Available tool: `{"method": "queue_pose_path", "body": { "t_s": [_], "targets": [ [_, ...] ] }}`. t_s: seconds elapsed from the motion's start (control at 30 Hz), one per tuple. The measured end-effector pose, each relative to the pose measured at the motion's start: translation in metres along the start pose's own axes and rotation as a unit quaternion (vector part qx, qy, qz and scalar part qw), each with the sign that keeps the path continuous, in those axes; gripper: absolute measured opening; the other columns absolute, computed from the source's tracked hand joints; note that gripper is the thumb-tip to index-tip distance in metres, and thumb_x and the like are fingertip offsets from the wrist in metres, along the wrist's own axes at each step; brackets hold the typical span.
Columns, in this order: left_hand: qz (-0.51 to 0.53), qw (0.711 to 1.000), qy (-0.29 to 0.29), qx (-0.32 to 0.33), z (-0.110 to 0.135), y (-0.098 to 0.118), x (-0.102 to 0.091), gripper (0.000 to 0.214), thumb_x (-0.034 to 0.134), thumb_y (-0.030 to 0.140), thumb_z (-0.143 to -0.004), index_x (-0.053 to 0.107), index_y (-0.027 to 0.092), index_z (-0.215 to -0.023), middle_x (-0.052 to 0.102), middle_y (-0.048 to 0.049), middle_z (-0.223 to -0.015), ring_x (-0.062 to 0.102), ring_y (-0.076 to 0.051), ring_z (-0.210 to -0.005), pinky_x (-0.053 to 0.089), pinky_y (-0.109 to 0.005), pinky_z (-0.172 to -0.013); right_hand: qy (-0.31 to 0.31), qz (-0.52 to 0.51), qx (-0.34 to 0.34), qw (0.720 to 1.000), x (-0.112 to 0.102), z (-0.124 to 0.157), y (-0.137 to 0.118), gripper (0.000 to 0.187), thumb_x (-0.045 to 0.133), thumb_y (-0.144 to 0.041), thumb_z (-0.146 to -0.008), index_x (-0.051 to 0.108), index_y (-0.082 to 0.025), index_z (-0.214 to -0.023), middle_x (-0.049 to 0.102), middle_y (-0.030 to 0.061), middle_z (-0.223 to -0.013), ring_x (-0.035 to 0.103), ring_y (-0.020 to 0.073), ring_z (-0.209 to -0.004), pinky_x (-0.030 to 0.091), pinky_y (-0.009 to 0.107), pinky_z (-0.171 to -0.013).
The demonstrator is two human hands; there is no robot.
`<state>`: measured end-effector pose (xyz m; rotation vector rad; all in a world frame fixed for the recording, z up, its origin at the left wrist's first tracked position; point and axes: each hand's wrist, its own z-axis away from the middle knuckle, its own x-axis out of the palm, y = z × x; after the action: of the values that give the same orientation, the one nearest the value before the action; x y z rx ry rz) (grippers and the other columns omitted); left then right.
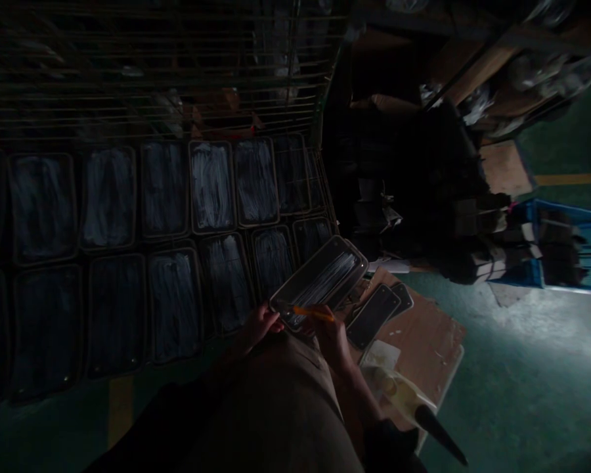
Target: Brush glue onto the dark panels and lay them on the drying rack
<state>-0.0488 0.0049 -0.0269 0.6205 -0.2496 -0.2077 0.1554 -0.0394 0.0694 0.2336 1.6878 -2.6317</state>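
Observation:
My left hand [260, 326] is closed on the near left end of a dark rectangular panel [311, 281] with rounded corners and a pale rim. White streaks run along the panel's face, which is tilted over my lap. In my right hand [331, 336] is a brush with an orange handle [316, 313]; its tip lies over the panel's near end, and whether it touches is hard to see in the dim light. Just right of the panel, two smaller dark plates [374, 316] overlap on a brown board [431, 332].
Two rows of similar streaked panels [175, 305] stand at left against a wire rack [187, 82]. A pale bottle with a black nozzle [404, 395] lies on the board's near side. A blue crate [532, 213] and stacked dark parts are at right, above a green floor [532, 381].

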Motion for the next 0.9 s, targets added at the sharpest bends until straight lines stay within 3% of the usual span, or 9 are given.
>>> {"method": "queue_pose_path", "body": {
  "t_s": [0.07, 0.13, 0.33, 0.47, 0.53, 0.67, 0.8, 0.9],
  "targets": [
    [-0.015, 1.000, 0.006, -0.001, -0.001, 0.000, 0.001, 0.031, 0.075, 0.032, -0.075, 0.058, 0.017, -0.097, 0.072, -0.0020, -0.073, 0.071, -0.017, -0.058, 0.058, -0.027, -0.055, -0.017, -0.033, 0.012, 0.999, 0.005, -0.005, 0.008, 0.031, 0.049, -0.046, -0.099, 0.062, -0.019, -0.109, 0.067, 0.0021, -0.070, 0.067, 0.0164, -0.059, 0.057, 0.025, -0.057],
    [-0.026, 1.000, 0.006, -0.004, -0.001, 0.001, 0.002, 0.030, 0.074, 0.031, -0.075, 0.058, 0.017, -0.096, 0.071, -0.0008, -0.069, 0.071, -0.018, -0.058, 0.057, -0.027, -0.054, 0.006, -0.045, 0.010, 0.999, 0.001, -0.016, 0.015, 0.033, 0.051, -0.048, -0.097, 0.062, -0.019, -0.106, 0.067, 0.0021, -0.069, 0.066, 0.0167, -0.057, 0.056, 0.026, -0.056],
    [-0.035, 0.999, -0.001, -0.008, 0.004, 0.009, 0.003, 0.027, 0.071, 0.032, -0.075, 0.054, 0.017, -0.091, 0.070, -0.0005, -0.066, 0.071, -0.018, -0.057, 0.057, -0.027, -0.054, 0.203, 0.003, -0.055, 0.978, -0.033, -0.050, 0.013, 0.029, 0.052, -0.044, -0.096, 0.061, -0.019, -0.108, 0.069, 0.0035, -0.080, 0.069, 0.0169, -0.065, 0.058, 0.028, -0.061],
    [-0.023, 1.000, 0.001, -0.011, 0.004, 0.012, 0.005, 0.028, 0.071, 0.029, -0.075, 0.053, 0.018, -0.093, 0.069, 0.0007, -0.066, 0.071, -0.017, -0.056, 0.056, -0.025, -0.053, 0.244, 0.132, -0.117, 0.953, -0.041, -0.059, 0.006, 0.025, 0.047, -0.037, -0.098, 0.062, -0.021, -0.111, 0.070, 0.0046, -0.087, 0.071, 0.0173, -0.074, 0.057, 0.028, -0.067],
    [-0.028, 0.999, 0.012, -0.013, 0.004, 0.013, 0.006, 0.026, 0.071, 0.027, -0.075, 0.053, 0.019, -0.092, 0.068, 0.0019, -0.064, 0.070, -0.016, -0.054, 0.055, -0.024, -0.052, 0.215, 0.195, -0.142, 0.946, -0.036, -0.058, 0.008, 0.025, 0.045, -0.033, -0.099, 0.062, -0.021, -0.113, 0.070, 0.0048, -0.085, 0.070, 0.0174, -0.075, 0.055, 0.027, -0.068],
    [-0.037, 0.999, 0.024, -0.017, 0.002, 0.013, 0.008, 0.023, 0.070, 0.024, -0.075, 0.052, 0.020, -0.089, 0.065, 0.0045, -0.057, 0.068, -0.015, -0.050, 0.053, -0.022, -0.049, 0.081, 0.234, -0.141, 0.959, -0.008, -0.033, 0.017, 0.026, 0.043, -0.025, -0.098, 0.063, -0.021, -0.115, 0.069, 0.0043, -0.083, 0.067, 0.0152, -0.070, 0.052, 0.024, -0.065],
    [-0.035, 0.999, 0.017, -0.015, 0.003, 0.014, 0.007, 0.021, 0.070, 0.025, -0.076, 0.055, 0.020, -0.090, 0.068, 0.0034, -0.060, 0.069, -0.015, -0.052, 0.055, -0.023, -0.052, 0.000, 0.164, -0.085, 0.983, 0.022, 0.008, 0.019, 0.025, 0.044, -0.021, -0.097, 0.062, -0.023, -0.114, 0.070, 0.0026, -0.085, 0.068, 0.0148, -0.071, 0.053, 0.022, -0.064],
    [-0.036, 0.999, 0.027, -0.016, 0.005, 0.016, 0.007, 0.021, 0.070, 0.026, -0.075, 0.055, 0.019, -0.089, 0.068, 0.0030, -0.060, 0.068, -0.015, -0.051, 0.054, -0.023, -0.050, -0.025, 0.081, -0.038, 0.996, 0.024, 0.019, 0.017, 0.021, 0.045, -0.029, -0.099, 0.061, -0.022, -0.112, 0.070, 0.0021, -0.083, 0.069, 0.0151, -0.071, 0.054, 0.023, -0.066]
  ]
}}
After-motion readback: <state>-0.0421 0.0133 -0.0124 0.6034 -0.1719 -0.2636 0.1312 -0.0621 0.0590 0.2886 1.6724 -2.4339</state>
